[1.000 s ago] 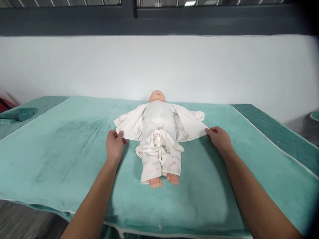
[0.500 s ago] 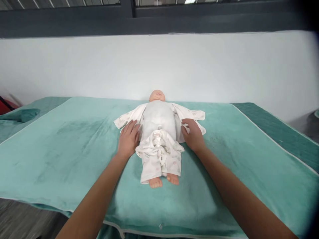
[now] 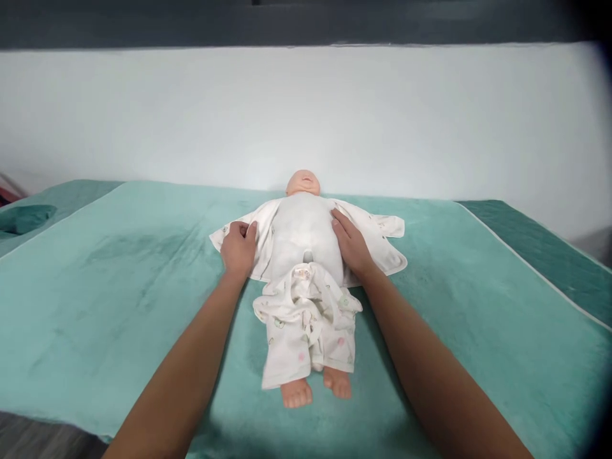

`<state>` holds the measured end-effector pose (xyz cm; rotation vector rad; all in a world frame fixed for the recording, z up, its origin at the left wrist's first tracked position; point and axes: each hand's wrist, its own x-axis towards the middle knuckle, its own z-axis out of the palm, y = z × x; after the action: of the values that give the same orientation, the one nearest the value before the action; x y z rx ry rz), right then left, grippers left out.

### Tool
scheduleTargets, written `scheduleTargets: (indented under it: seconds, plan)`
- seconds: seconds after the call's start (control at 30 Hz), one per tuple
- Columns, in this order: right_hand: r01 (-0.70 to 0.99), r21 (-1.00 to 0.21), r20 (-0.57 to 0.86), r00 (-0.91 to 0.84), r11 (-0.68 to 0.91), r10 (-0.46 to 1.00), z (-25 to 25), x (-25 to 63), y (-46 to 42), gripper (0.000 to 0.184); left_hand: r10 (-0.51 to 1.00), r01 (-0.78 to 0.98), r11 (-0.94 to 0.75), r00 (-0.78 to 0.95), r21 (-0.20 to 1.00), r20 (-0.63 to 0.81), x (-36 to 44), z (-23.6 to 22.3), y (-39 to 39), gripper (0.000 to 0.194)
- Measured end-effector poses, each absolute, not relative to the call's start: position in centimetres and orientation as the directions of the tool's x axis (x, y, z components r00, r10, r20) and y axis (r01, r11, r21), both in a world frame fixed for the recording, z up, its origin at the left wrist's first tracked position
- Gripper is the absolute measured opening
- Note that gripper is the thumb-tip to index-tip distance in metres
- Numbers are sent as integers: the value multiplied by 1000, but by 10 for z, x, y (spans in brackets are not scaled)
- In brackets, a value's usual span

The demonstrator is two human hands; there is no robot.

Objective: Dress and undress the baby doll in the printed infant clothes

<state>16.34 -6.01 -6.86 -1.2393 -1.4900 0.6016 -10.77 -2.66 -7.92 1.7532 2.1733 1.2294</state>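
A baby doll (image 3: 306, 229) lies on its back with its head at the far end and its bare feet towards me. Its white printed shirt (image 3: 377, 239) is spread open under it, arms in the sleeves. White printed trousers (image 3: 329, 331) cover its legs, their waist bunched low beneath the bare white torso. My left hand (image 3: 239, 248) is closed at the shirt's left front panel, fingers curled and thumb against them on the fabric. With fingers stretched out, my right hand (image 3: 351, 245) rests along the right side of the torso, over the shirt's inner edge.
A teal padded cover (image 3: 143, 306) with pale piping spreads under the doll. Behind it rises a white wall (image 3: 306, 115) with a dark band above. Folded teal fabric (image 3: 29, 218) and a bit of something red lie at the far left.
My left hand has curled its fingers onto the shirt panel. My right hand has moved from the right shirt panel inward to the torso, fingers straightened. The view has come closer and tilted down.
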Motion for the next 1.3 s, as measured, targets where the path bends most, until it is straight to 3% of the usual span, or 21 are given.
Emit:
scheduleTargets:
  seconds: [0.17, 0.3, 0.5, 0.7, 0.8, 0.9, 1.0, 1.07, 1.17, 1.3]
  plan:
    - [314, -900, 338, 71, 301, 938, -61, 158, -67, 64, 809, 785, -68, -317, 615, 495, -107, -73, -20, 26]
    - [274, -929, 280, 79, 249, 957, -56, 155, -69, 63, 741, 819, 20, -397, 574, 541, -115, -63, -11, 23]
    - [269, -939, 252, 125, 212, 960, -55, 156, -71, 53, 803, 848, 213, -435, 486, 407, -120, -51, -12, 18]
    - [254, -925, 328, 158, 282, 931, -59, 160, -76, 47, 840, 859, 283, -437, 427, 321, -135, -49, -37, 36]
    - [350, -894, 351, 160, 280, 923, -64, 167, -73, 40, 842, 863, 261, -423, 432, 336, -145, -51, -47, 34]
    - [554, -805, 346, 145, 214, 927, -72, 174, -70, 33, 830, 911, 181, -344, 371, 439, -144, -54, -53, 38]
    - [792, -571, 327, -23, 217, 945, -77, 175, -72, 29, 791, 966, 71, -207, 250, 575, -131, -57, -56, 42]
    - [876, -417, 298, -120, 243, 947, -77, 173, -75, 27, 788, 977, -88, -53, 197, 614, -119, -59, -58, 40]
    - [912, -325, 264, -168, 251, 950, -73, 170, -83, 29, 857, 903, -363, 227, 231, 463, -104, -59, -62, 30]
    - [931, -283, 239, -163, 229, 957, -63, 168, -94, 36, 925, 882, -363, 301, 300, 233, -100, -57, -66, 16]
